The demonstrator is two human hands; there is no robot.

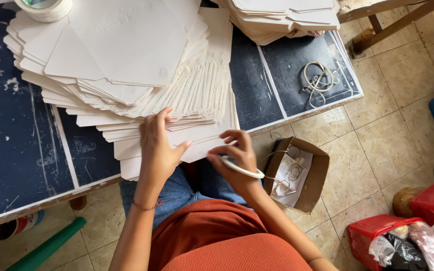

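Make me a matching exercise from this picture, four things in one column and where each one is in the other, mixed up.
Things:
1. roll of tape
2. loose rubber bands
3. cardboard box
4. red basket

Places:
A. on the floor tiles beside the right hand
B. bottom right corner of the floor, holding plastic bags
C. on top of the card stack, top left
D. on the dark tabletop, right end

Pairs: 1-C, 2-D, 3-A, 4-B

Stack of flat cream matt cardboard sheets (pixel 126 65) | dark blue worktop (pixel 16 150), scuffed, chalky | thin white rubbery band (pixel 242 169) | brown cardboard box (pixel 312 175) | glossy beige floor tiles (pixel 392 90)
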